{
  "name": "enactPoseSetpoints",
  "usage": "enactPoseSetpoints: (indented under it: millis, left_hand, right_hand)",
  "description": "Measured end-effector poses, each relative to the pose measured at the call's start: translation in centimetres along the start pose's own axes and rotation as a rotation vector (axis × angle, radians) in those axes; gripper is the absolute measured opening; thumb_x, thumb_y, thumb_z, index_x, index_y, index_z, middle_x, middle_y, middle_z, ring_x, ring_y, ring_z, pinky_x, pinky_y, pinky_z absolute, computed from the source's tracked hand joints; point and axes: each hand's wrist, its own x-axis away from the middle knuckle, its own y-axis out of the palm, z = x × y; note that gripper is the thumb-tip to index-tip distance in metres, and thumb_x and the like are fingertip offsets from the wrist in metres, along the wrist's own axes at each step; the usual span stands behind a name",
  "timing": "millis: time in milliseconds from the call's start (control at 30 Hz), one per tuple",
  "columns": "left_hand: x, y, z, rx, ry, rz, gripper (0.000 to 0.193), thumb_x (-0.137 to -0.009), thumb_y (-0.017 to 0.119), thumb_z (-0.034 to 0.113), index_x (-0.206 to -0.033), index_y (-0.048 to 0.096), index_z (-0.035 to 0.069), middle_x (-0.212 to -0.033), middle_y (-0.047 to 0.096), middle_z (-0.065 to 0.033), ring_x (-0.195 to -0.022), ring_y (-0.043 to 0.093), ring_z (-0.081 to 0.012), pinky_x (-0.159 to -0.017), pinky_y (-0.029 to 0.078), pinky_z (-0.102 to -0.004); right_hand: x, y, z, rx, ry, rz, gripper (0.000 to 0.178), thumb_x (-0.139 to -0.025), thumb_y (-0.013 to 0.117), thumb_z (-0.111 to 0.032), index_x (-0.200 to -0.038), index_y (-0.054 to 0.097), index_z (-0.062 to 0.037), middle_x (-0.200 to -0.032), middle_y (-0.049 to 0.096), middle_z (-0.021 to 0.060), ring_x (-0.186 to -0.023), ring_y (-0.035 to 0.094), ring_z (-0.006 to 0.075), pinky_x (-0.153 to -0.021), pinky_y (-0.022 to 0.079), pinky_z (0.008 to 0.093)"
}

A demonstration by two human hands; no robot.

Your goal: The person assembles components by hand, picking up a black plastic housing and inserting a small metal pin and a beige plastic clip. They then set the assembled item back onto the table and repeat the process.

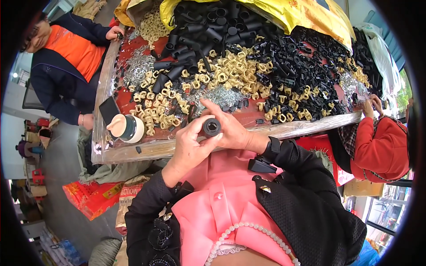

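Observation:
Just in front of the table's near edge I hold a black plastic tube [212, 127], its round open end facing up toward me. My left hand [190, 145] is closed round its left side, the thumb along the near side. Against the tube's right side lies my right hand [233, 131], closed on it too, with its index finger reaching up past it. The far part of the tube is hidden by my hands. Beyond my fingers are a heap of small silver metal pieces [222, 96] and a pile of cream-coloured plastic clips [165, 105].
The wood-edged table [301, 128] carries piles of black tubes [217, 26] and small black parts [293, 66]. A phone [109, 110] and a lidded jar [133, 128] stand at the left corner. One person [71, 57] is at the left, another [381, 148] at the right.

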Motion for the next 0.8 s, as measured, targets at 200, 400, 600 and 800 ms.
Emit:
enactPoseSetpoints:
  millis: [200, 400, 600, 800]
  left_hand:
    - [-0.2, 0.1, -0.7, -0.036, 0.022, 0.028, 0.031, -0.067, 0.066, 0.007, -0.096, 0.055, 0.000, -0.082, 0.061, -0.0101, -0.074, 0.060, -0.0153, -0.064, 0.048, -0.0264]
    - [-0.1, 0.0, -0.8, 0.010, -0.118, -0.010, 0.030, -0.069, 0.064, 0.005, -0.097, 0.055, -0.001, -0.086, 0.060, -0.0072, -0.076, 0.057, -0.0109, -0.068, 0.047, -0.0249]
    - [0.1, 0.3, -2.5, 0.026, -0.105, -0.036, 0.033, -0.070, 0.064, 0.004, -0.100, 0.052, -0.003, -0.089, 0.058, -0.0071, -0.079, 0.056, -0.0112, -0.069, 0.047, -0.0253]
    - [-0.1, 0.2, -2.6, 0.045, -0.094, -0.083, 0.034, -0.070, 0.062, 0.003, -0.101, 0.050, -0.004, -0.090, 0.057, -0.0072, -0.082, 0.054, -0.0112, -0.073, 0.046, -0.0255]
  right_hand:
    - [0.1, 0.1, 0.1, 0.012, 0.032, -0.029, 0.090, -0.061, 0.071, -0.020, -0.130, 0.015, -0.0030, -0.099, 0.055, 0.0179, -0.093, 0.053, 0.0339, -0.080, 0.043, 0.0374]
    - [0.2, 0.4, 1.1, -0.009, 0.023, -0.048, 0.091, -0.062, 0.070, -0.024, -0.130, 0.014, -0.0031, -0.100, 0.054, 0.0194, -0.094, 0.053, 0.0359, -0.079, 0.043, 0.0386]
    - [0.1, 0.2, 1.5, -0.025, 0.078, -0.100, 0.091, -0.062, 0.069, -0.024, -0.130, 0.013, -0.0031, -0.102, 0.053, 0.0216, -0.090, 0.054, 0.0378, -0.076, 0.044, 0.0395]
    - [0.2, 0.2, 1.8, 0.001, 0.110, -0.094, 0.091, -0.061, 0.070, -0.023, -0.131, 0.015, -0.0047, -0.106, 0.052, 0.0205, -0.092, 0.054, 0.0366, -0.077, 0.044, 0.0387]
